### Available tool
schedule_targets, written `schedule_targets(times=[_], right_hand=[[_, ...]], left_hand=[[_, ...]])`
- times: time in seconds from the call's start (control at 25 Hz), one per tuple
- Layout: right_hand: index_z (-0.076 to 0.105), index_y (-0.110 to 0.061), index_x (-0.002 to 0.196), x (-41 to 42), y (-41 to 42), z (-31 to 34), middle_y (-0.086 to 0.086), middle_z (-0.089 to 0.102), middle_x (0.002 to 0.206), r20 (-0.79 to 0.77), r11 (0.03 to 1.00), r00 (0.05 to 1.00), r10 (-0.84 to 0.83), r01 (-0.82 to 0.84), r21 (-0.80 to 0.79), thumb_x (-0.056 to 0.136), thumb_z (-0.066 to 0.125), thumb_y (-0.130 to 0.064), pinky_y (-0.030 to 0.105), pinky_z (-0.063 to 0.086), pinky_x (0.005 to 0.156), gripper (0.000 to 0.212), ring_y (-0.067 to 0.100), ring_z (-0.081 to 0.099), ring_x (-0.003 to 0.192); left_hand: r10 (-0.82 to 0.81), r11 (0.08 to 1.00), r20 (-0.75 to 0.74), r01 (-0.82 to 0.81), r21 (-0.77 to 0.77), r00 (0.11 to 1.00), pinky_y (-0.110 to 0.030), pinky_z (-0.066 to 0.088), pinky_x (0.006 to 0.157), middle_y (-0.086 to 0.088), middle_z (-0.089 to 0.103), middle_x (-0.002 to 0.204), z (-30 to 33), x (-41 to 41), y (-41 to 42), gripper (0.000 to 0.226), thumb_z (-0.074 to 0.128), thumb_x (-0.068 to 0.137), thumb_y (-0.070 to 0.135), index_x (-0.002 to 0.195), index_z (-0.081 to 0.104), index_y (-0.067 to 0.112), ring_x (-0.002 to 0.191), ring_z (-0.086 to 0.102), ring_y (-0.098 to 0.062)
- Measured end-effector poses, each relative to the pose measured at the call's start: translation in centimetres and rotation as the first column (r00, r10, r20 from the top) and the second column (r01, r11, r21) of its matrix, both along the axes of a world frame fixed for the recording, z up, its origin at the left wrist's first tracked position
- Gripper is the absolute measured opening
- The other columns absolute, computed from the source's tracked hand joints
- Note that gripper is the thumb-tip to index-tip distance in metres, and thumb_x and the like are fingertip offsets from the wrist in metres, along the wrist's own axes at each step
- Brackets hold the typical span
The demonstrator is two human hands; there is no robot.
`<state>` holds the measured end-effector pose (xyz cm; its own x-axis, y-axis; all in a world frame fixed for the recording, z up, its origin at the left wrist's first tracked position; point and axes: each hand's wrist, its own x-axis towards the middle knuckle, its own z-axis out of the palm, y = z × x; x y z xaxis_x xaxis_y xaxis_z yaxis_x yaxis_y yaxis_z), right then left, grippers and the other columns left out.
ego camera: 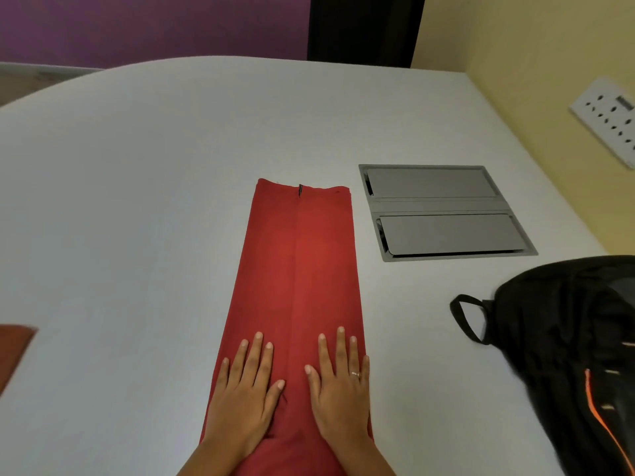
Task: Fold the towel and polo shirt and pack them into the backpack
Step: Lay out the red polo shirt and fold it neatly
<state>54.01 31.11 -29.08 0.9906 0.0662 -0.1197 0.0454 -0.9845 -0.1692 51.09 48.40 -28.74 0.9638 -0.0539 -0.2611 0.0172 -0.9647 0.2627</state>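
Note:
A red garment, folded lengthwise into a long narrow strip, lies on the white table and runs from the near edge toward the middle. A seam runs down its centre. My left hand lies flat on its near left part, fingers spread. Beside it, my right hand, with a ring, presses flat on the near right part. A black backpack with orange trim and a top loop lies at the right. A rust-coloured folded cloth shows at the left edge, partly cut off.
A grey recessed cable box with two flaps is set into the table right of the red strip. A white socket panel is on the yellow wall at the right. The table's curved far edge meets a purple wall.

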Motion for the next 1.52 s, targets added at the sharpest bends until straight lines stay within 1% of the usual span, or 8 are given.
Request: schedule_targets(times=[0.24, 0.36, 0.48, 0.68, 0.92, 1.12, 1.32, 1.52], right_hand=[[0.057, -0.025, 0.131, -6.0, -1.8, 2.5, 0.008, 0.05, 0.141, -0.112, 0.998, 0.992, -0.059, 0.055, -0.043, 0.099, 0.007, -0.053, 0.05, 0.048, 0.09, 0.065, 0.028, 0.054, 0.124], [0.049, -0.023, 0.137, -9.9, -2.6, 2.8, 0.009, 0.046, 0.144, -0.091, 0.999, 0.995, -0.041, 0.038, -0.034, 0.098, 0.01, -0.053, 0.05, 0.045, 0.096, 0.062, 0.029, 0.05, 0.128], [0.034, -0.02, 0.146, -14.7, -3.2, 2.0, 0.009, 0.032, 0.153, -0.051, 0.999, 0.998, 0.034, -0.034, -0.005, 0.097, 0.023, -0.054, 0.046, 0.021, 0.111, 0.061, 0.026, 0.026, 0.141], [0.035, -0.016, 0.145, -21.3, -4.1, 1.4, 0.005, 0.028, 0.155, -0.126, 0.998, 0.99, 0.059, -0.062, -0.021, 0.097, 0.019, -0.059, 0.04, 0.008, 0.114, 0.066, 0.017, 0.001, 0.147], [0.03, -0.021, 0.148, -24.6, -5.5, 2.1, 0.004, 0.027, 0.156, -0.156, 0.991, 0.98, 0.12, -0.129, -0.047, 0.096, 0.021, -0.064, 0.045, 0.02, 0.113, 0.068, 0.021, 0.016, 0.144], [0.045, -0.015, 0.139, -25.0, -3.8, 3.4, 0.009, 0.037, 0.15, -0.177, 0.999, 0.983, 0.04, -0.045, -0.028, 0.097, 0.022, -0.055, 0.053, 0.042, 0.1, 0.063, 0.03, 0.041, 0.134], [0.034, -0.019, 0.146, -24.9, 0.1, 4.5, 0.006, 0.028, 0.155, -0.18, 0.976, 0.96, 0.215, -0.203, 0.083, 0.094, 0.02, -0.063, 0.051, 0.033, 0.107, 0.069, 0.026, 0.027, 0.142], [0.002, -0.034, 0.151, -25.2, -0.9, 4.0, 0.0, -0.012, 0.159, -0.236, 0.944, 0.915, 0.329, -0.316, 0.09, 0.086, 0.019, -0.076, 0.051, 0.002, 0.114, 0.08, 0.023, -0.01, 0.146]], left_hand=[[0.024, 0.993, -0.055, -0.03, -0.113, 0.998, -0.033, 0.007, 0.117, 0.011, -0.006, 0.157, 2.3, -4.8, 1.8, 0.109, -0.029, 0.066, 0.077, 0.152, 0.012, 0.024, 0.147, -0.001, -0.013], [0.055, 0.971, -0.048, -0.064, -0.229, 0.997, -0.03, 0.022, 0.114, 0.007, 0.02, 0.157, 3.0, -8.1, 3.2, 0.09, 0.003, 0.08, 0.074, 0.147, 0.032, 0.022, 0.145, 0.02, -0.016], [0.249, 0.9, -0.035, -0.245, -0.359, 0.968, -0.036, 0.044, 0.094, 0.003, 0.06, 0.124, 4.0, -10.9, 3.4, 0.062, 0.034, 0.085, 0.06, 0.132, 0.049, 0.022, 0.113, 0.056, -0.02], [0.383, 0.847, -0.259, -0.449, -0.285, 0.887, -0.033, 0.042, 0.075, 0.007, 0.058, 0.087, 5.5, -12.7, 2.6, 0.038, 0.063, 0.084, 0.049, 0.105, 0.046, 0.023, 0.086, 0.06, -0.021], [0.489, 0.638, -0.231, -0.525, -0.563, 0.841, -0.031, 0.041, 0.07, -0.005, 0.06, 0.087, 5.4, -14.4, 3.8, 0.014, 0.062, 0.09, 0.029, 0.09, 0.062, 0.015, 0.084, 0.058, -0.025], [0.435, 0.752, -0.231, -0.492, -0.439, 0.87, -0.029, 0.04, 0.06, -0.001, 0.061, 0.081, 5.9, -15.1, 3.7, 0.035, 0.048, 0.093, 0.05, 0.085, 0.052, 0.017, 0.076, 0.06, -0.019], [0.249, 0.832, -0.464, -0.433, -0.346, 0.85, -0.036, 0.052, 0.069, -0.002, 0.067, 0.089, 5.7, -14.2, 5.2, 0.052, 0.075, 0.07, 0.056, 0.095, 0.061, 0.013, 0.081, 0.064, -0.021], [0.318, 0.701, -0.303, -0.438, -0.563, 0.898, -0.032, 0.047, 0.066, -0.002, 0.06, 0.08, 6.9, -12.8, 6.4, 0.018, 0.065, 0.087, 0.025, 0.086, 0.054, 0.011, 0.078, 0.058, -0.025]])
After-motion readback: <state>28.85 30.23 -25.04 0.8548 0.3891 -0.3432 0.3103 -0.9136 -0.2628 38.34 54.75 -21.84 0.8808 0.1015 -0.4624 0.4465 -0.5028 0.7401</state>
